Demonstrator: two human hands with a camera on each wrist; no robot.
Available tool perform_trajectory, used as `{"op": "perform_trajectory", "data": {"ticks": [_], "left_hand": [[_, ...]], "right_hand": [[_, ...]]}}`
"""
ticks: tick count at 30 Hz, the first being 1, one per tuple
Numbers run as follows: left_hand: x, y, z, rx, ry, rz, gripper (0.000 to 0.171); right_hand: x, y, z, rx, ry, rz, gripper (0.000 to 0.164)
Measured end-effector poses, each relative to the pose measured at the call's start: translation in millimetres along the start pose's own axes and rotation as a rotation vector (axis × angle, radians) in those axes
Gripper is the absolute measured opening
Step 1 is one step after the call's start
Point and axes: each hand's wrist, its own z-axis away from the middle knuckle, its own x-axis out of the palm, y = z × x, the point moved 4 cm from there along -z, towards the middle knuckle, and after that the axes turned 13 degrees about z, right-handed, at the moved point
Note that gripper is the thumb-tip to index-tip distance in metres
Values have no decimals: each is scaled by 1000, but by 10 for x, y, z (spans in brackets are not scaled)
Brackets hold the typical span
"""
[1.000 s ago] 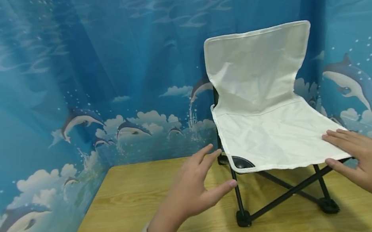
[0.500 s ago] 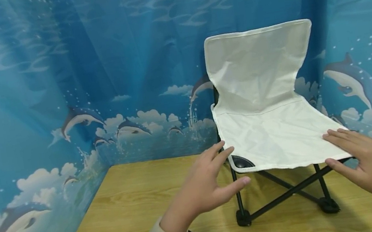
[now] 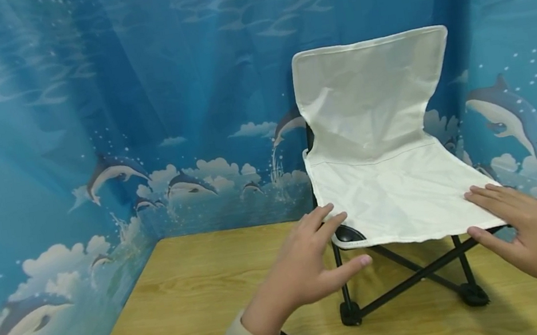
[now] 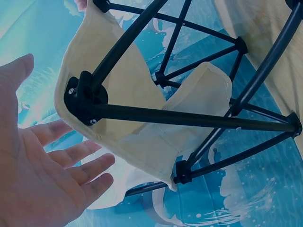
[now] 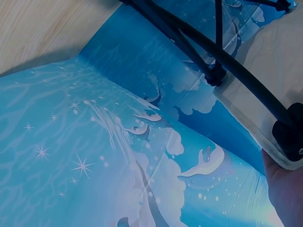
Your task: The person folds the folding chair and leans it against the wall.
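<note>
An unfolded folding chair with a white fabric seat and back stands on black crossed legs at the right of the head view. My left hand is at its front left corner, fingers spread and fairly straight, the fingertips right at the seat's side edge beside the black corner patch. In the left wrist view the palm of this hand faces the seat's underside and the black corner joint. My right hand rests on the front right corner, fingers lying flat over the fabric and thumb at the front edge.
The chair's feet stand on a wood-grain tabletop. Blue curtains printed with dolphins, clouds and waves enclose the table at the back and both sides. The chair back rises close in front of the rear curtain.
My left hand has moved right, from beside the chair to the seat's front left corner. The right hand stays on the front right corner, and the chair has not visibly moved.
</note>
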Motion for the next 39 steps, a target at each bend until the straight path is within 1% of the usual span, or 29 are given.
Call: {"op": "perform_trajectory", "data": {"ticks": [11,18,22,26,34,39], "left_hand": [[65,30,-76,25,0,-42,79],[121,49,-119,5,-37,-47,79],[154,63,-154,19,-39,-47,79],[191,63,-205,36,-30,-77,79],[262,63,-304,37,-15,-167,82],[300,48,-352,34,-3,-189,81]], "right_hand": [[11,-13,-14,20,-29,18,66],[21,-25,-21,12,-22,12,65],[16,-29,-20,18,-27,9,65],[-2,-23,-30,18,-16,7,64],[-11,-35,-37,19,-16,19,65],[-2,-36,-28,18,-23,21,65]]}}
